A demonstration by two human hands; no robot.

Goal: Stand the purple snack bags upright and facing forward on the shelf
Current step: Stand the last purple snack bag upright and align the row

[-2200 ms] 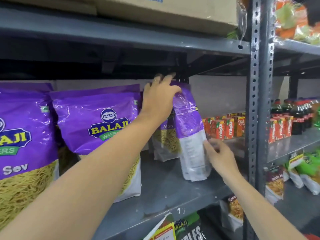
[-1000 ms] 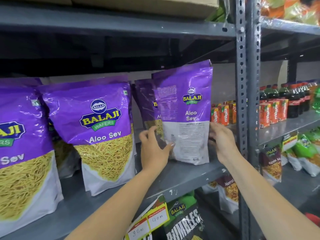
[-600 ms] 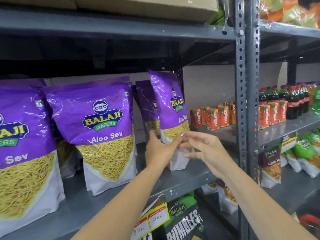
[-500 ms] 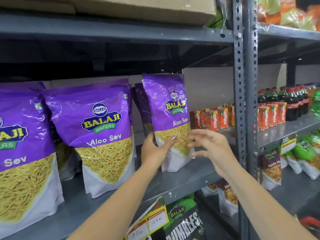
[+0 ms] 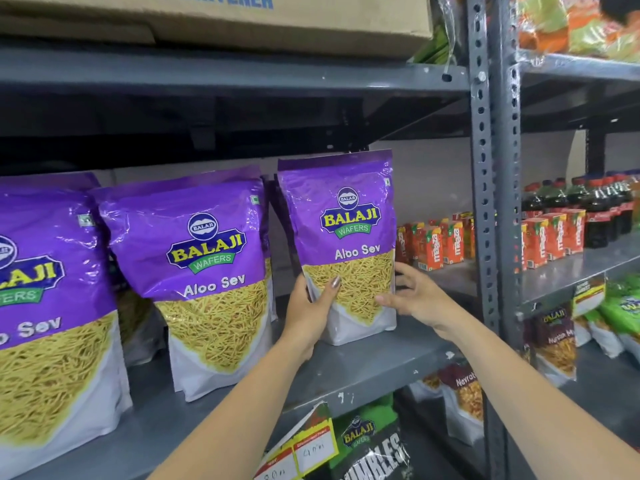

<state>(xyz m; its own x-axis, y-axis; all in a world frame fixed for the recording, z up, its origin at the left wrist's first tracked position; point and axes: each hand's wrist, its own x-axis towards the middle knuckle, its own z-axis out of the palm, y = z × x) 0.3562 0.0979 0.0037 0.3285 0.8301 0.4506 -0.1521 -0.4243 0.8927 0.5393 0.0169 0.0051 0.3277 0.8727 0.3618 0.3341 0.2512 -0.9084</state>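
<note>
Three purple Aloo Sev snack bags stand upright in a row on the grey metal shelf [image 5: 374, 368], fronts facing me. The right bag [image 5: 343, 223] stands at the row's end, more purple bags partly hidden behind it. My left hand [image 5: 311, 310] grips its lower left edge, thumb on the front. My right hand [image 5: 412, 296] touches its lower right edge with fingers spread. The middle bag [image 5: 204, 265] and the left bag [image 5: 45, 306], cut off by the frame edge, stand untouched.
A grey perforated upright post [image 5: 491, 202] stands just right of my hands. Orange juice cartons [image 5: 443, 240] sit behind the right bag, dark bottles [image 5: 595, 206] further right. A cardboard box [image 5: 214, 19] lies on the shelf above. Price tags [image 5: 301, 452] and other snack bags hang below.
The right bag, earlier held showing its back, has been turned so its front faces me. It now stands square on the shelf with both hands at its lower edges.
</note>
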